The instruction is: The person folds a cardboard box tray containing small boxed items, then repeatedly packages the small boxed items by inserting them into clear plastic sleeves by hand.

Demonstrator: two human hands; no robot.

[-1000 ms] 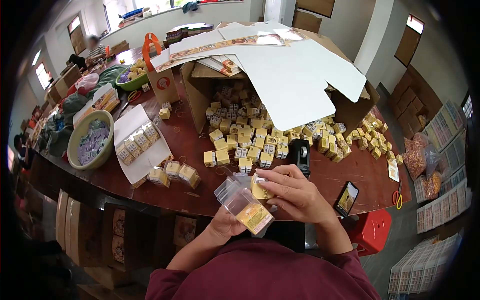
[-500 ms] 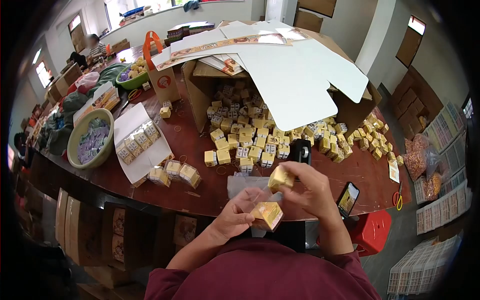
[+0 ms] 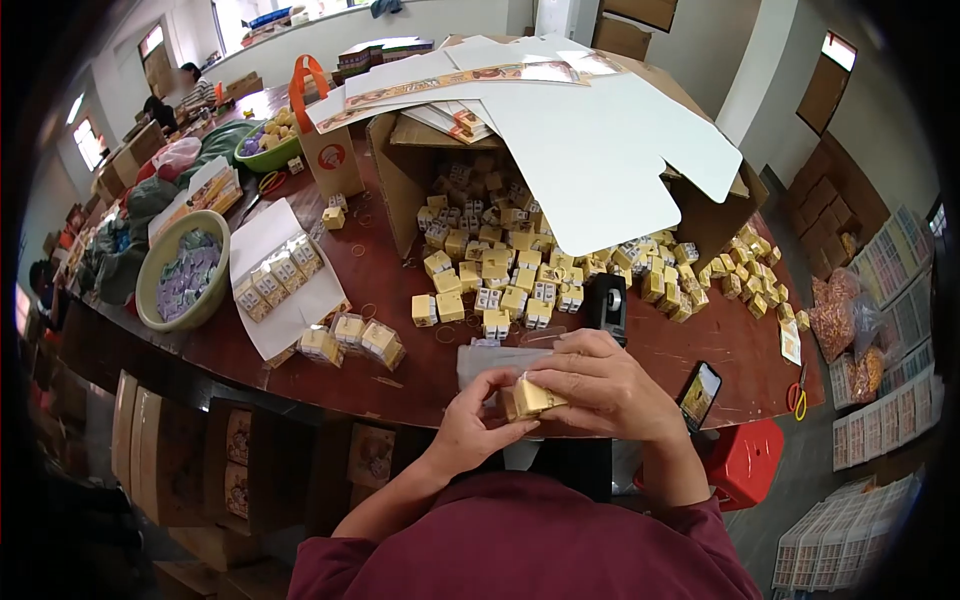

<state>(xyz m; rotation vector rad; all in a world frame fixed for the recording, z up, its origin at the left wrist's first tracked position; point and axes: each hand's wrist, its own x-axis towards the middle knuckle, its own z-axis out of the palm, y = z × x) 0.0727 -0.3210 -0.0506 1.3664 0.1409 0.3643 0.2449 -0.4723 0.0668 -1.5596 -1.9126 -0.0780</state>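
My left hand is closed around the near side of a small yellow box, with clear plastic showing about it. Over the top and right side of that box lie the curled fingers of my right hand; they hide much of it, and I cannot tell whether a second box is underneath. A stack of clear plastic bags lies on the table just beyond my hands. Past it, many small yellow-and-white boxes spill out of a large cardboard carton.
White card sheets cover the carton. A black tape dispenser stands beyond my right hand, with a phone and scissors further right. Left are wrapped boxes and a bowl of purple packets. A red stool stands below.
My right hand has brought its yellow box down and left to the plastic-wrapped one in my left hand. Both hands now meet around them. The view has shifted slightly.
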